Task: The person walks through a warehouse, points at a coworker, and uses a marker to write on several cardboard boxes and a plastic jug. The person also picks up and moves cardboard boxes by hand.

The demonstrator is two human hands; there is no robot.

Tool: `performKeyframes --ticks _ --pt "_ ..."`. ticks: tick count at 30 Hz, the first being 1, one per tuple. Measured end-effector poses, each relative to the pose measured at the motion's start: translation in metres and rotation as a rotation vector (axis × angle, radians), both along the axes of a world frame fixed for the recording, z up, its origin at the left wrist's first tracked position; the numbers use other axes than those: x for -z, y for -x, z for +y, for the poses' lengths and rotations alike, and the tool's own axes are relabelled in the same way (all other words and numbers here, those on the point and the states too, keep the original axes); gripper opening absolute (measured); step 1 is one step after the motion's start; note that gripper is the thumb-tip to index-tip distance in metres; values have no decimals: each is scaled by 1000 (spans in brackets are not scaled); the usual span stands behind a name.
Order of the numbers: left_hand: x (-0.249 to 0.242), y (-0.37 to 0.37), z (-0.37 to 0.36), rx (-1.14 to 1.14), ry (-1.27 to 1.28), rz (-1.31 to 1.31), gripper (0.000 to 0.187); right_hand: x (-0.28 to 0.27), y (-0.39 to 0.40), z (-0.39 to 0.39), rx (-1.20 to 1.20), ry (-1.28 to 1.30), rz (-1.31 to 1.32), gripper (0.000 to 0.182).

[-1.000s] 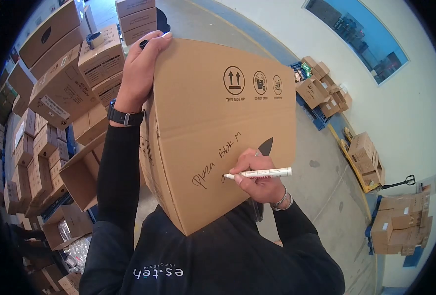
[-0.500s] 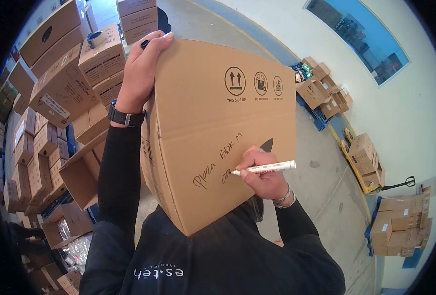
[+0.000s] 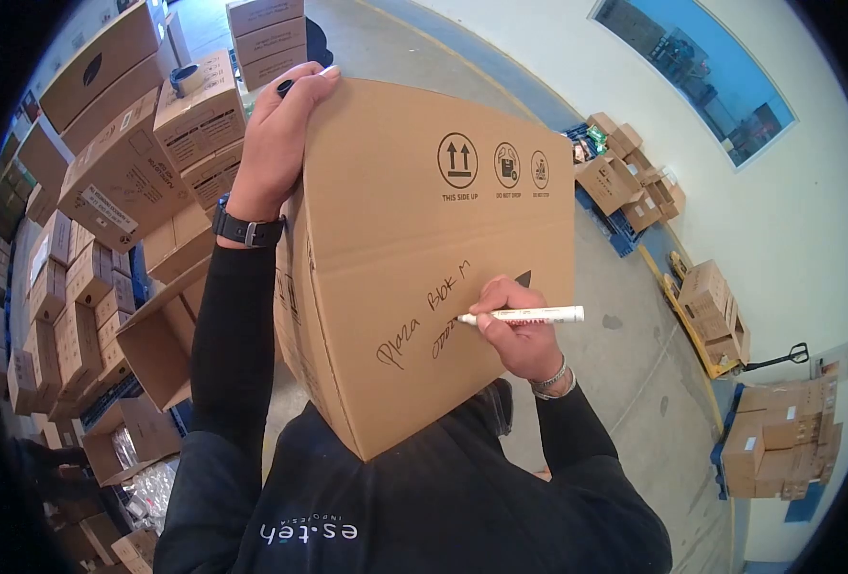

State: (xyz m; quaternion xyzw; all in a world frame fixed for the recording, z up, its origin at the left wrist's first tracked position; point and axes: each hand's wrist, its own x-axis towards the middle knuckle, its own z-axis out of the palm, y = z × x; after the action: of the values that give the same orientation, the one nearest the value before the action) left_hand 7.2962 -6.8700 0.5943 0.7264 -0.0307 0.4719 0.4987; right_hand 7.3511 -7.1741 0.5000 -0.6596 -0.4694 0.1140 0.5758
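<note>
A large brown cardboard box [image 3: 414,230] rests against my chest, its face toward me, printed with "THIS SIDE UP" symbols near the top. My left hand [image 3: 276,134], with a black watch on its wrist, grips the box's upper left corner and also holds a small black cap. My right hand [image 3: 515,330] holds a white marker [image 3: 524,315], its tip touching the box just under the handwritten words "Plaza Blok M", at the end of a second written line.
Stacks of cardboard boxes [image 3: 108,182] fill the left side, one open box [image 3: 156,335] close to my left arm. More cartons sit on blue pallets [image 3: 625,182] along the white wall at right, with a pallet jack [image 3: 773,356]. Grey concrete floor [image 3: 635,383] lies beyond.
My right hand and the marker have moved right and slightly up along the box, and the second handwritten line has grown longer. My left hand keeps its hold on the corner.
</note>
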Motion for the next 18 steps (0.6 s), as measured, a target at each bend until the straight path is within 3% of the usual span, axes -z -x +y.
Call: performKeyframes --ticks 2,6,8,10,12,14,18 --pt "0 0 5 16 -9 85 20 3 -4 -3 -6 17 20 6" --pt "10 -12 6 38 108 17 18 0 -3 -12 4 51 -26 8" --pt "31 -30 32 -484 -663 -176 15 -4 -2 -21 165 -90 262 9" --pt "32 -31 22 -292 -506 -52 17 14 -17 -40 330 -104 130 10" --pt "52 -44 25 -66 -136 375 22 26 -26 -61 393 -85 151 10" --pt "90 -57 18 -69 -36 391 28 26 -21 -70 454 -22 211 10" --pt "156 -64 26 -68 -207 431 31 34 -18 -90 508 84 204 8"
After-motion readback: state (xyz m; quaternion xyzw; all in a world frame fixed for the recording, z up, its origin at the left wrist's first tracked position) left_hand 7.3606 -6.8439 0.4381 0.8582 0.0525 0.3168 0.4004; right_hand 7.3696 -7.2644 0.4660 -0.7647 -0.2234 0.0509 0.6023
